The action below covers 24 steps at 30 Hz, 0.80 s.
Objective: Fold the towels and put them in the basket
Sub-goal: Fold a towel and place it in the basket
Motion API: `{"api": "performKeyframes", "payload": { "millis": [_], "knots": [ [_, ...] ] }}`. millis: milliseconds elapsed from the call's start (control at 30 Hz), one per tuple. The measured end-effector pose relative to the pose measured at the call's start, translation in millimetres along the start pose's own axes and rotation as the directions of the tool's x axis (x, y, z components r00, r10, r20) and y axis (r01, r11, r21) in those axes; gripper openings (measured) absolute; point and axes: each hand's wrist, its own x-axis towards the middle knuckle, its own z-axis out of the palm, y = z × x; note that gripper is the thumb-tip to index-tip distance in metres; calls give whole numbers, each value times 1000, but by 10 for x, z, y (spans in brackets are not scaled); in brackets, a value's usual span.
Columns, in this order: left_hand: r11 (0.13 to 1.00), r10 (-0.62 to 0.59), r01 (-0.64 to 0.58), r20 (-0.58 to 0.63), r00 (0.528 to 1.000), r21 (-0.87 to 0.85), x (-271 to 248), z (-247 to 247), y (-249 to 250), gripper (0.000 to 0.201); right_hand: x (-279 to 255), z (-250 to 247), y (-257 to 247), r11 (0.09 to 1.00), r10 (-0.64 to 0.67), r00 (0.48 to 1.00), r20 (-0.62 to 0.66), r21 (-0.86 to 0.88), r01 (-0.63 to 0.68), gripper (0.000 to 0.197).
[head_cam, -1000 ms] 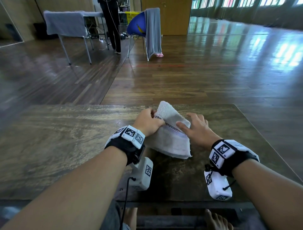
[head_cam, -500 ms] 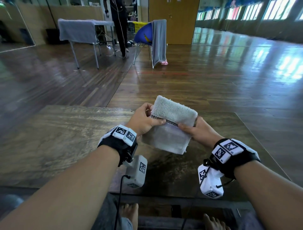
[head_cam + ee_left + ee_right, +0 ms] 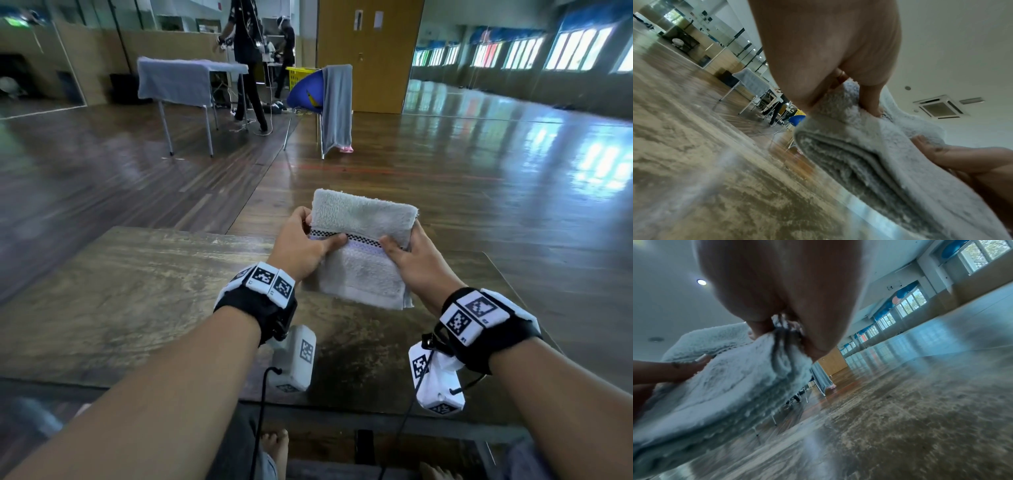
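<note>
A folded pale grey towel (image 3: 363,253) with a black-and-white checked band is held up above the wooden table (image 3: 137,301), tilted towards me. My left hand (image 3: 305,240) grips its left edge, thumb on the front along the band. My right hand (image 3: 411,257) grips its right edge, thumb on the front. In the left wrist view the towel (image 3: 869,154) shows its stacked folded layers, pinched by the left hand (image 3: 855,97). The right wrist view shows the towel (image 3: 725,378) gripped at its edge by my right hand (image 3: 789,340). No basket near the table is in view.
Across the wooden floor stand a table draped with a grey cloth (image 3: 178,80), a blue chair with a grey towel over it (image 3: 337,106) and a yellow basket (image 3: 301,73) behind it. Two people (image 3: 250,61) stand there. My bare feet (image 3: 274,445) are under the table.
The towel has been lifted off the table and raised, now held by both hands at its side edges. My view has tilted up towards the room.
</note>
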Motion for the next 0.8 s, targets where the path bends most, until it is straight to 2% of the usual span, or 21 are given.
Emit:
{"api": "performKeyframes", "payload": {
  "millis": [133, 267, 367, 467, 567, 700, 800],
  "knots": [
    [999, 31, -32, 19, 999, 36, -55, -311, 236, 48, -90, 65, -347, 996, -90, 996, 2, -17, 90, 31],
    [993, 34, -39, 46, 998, 109, -160, -892, 544, 52, -39, 355, -902, 978, -152, 980, 127, -121, 168, 24],
    [996, 16, -14, -22, 1000, 87, -368, -1431, 685, 53, 31, 730, -1407, 962, -189, 951, 244, -149, 229, 24],
    [991, 64, -47, -139, 988, 122, -702, -1995, 677, 50, 1, 1231, -1880, 949, -173, 912, 372, -185, 255, 40],
    [990, 105, -75, -283, 953, 117, -1188, -2527, 534, 42, -189, 1859, -2186, 932, -114, 875, 470, -255, 258, 66],
    [999, 29, -7, -454, 891, 51, -1946, -3101, 102, 30, -615, 2769, -2233, 924, -86, 792, 604, -248, 290, 94],
    [998, -25, 56, -605, 795, 32, -2460, -3353, -359, 27, -946, 3400, -1977, 878, -72, 712, 698, -294, 378, 80]
  ]
}}
